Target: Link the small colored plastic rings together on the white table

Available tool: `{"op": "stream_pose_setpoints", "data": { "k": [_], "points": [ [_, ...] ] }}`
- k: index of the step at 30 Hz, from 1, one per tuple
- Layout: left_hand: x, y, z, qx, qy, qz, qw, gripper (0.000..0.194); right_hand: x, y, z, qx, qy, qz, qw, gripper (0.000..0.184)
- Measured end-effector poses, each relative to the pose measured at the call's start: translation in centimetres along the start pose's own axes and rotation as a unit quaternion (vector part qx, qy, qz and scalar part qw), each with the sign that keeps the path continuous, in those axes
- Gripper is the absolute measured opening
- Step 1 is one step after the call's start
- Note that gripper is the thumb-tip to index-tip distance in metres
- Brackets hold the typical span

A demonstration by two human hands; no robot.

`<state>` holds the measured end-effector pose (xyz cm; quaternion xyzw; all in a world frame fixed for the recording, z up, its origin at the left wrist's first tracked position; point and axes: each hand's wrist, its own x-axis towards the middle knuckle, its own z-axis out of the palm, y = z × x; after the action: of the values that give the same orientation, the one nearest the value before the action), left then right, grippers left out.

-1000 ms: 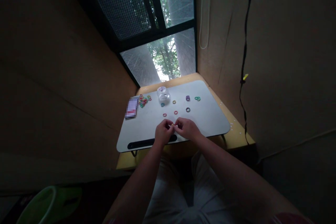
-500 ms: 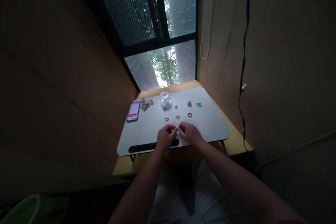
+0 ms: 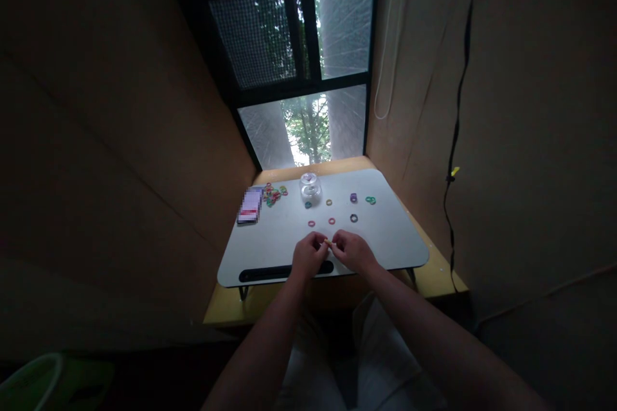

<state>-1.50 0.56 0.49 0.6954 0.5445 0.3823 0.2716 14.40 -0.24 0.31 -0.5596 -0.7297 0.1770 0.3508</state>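
Observation:
My left hand [image 3: 310, 254] and my right hand [image 3: 354, 250] meet above the front of a white folding table [image 3: 270, 241]. Pinched between their fingertips is a small yellow hair tie [image 3: 328, 242], mostly covered by the fingers. Just beyond the hands lie two pink hair ties [image 3: 331, 221] and a dark grey one [image 3: 353, 218]. Farther back are a blue hair tie [image 3: 308, 205], a yellowish ring-shaped one [image 3: 329, 202], a purple bundle [image 3: 353, 198] and some green ones [image 3: 370, 200].
A clear round jar [image 3: 310, 187] stands near the table's back edge. To its left is a pile of mixed red and green hair ties [image 3: 273, 195], beside a phone [image 3: 250, 205]. A black slot strip [image 3: 265, 273] runs along the front edge. Beyond is a window [image 3: 308, 125].
The camera view has shifted slightly, so the whole scene sits a little lower and to the right. Both hands keep their pinch on the yellow hair tie, with the fingers moving only slightly.

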Motion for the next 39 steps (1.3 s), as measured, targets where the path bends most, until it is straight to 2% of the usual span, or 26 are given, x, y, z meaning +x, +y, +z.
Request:
{"op": "stream_pose_setpoints", "data": {
  "k": [13, 22, 33, 39],
  "points": [
    [-0.1, 0.25, 0.02, 0.049, -0.011, 0.006, 0.999, 0.013, -0.23, -0.08, -0.11, 0.008, 0.014, -0.007, 1.0, 0.015],
    [-0.17, 0.23, -0.12, 0.028, -0.025, 0.017, 0.999, 0.018, -0.14, -0.07, -0.12, 0.001, 0.012, -0.002, 1.0, 0.015],
    [-0.15, 0.07, -0.08, 0.056, -0.031, 0.03, 0.997, 0.019, -0.2, -0.12, -0.2, 0.01, 0.01, -0.006, 1.0, 0.011],
    [-0.07, 0.27, -0.11, 0.055, -0.033, 0.013, 0.998, 0.02, -0.15, 0.1, 0.04, -0.007, 0.007, -0.007, 1.0, 0.013]
  ]
}}
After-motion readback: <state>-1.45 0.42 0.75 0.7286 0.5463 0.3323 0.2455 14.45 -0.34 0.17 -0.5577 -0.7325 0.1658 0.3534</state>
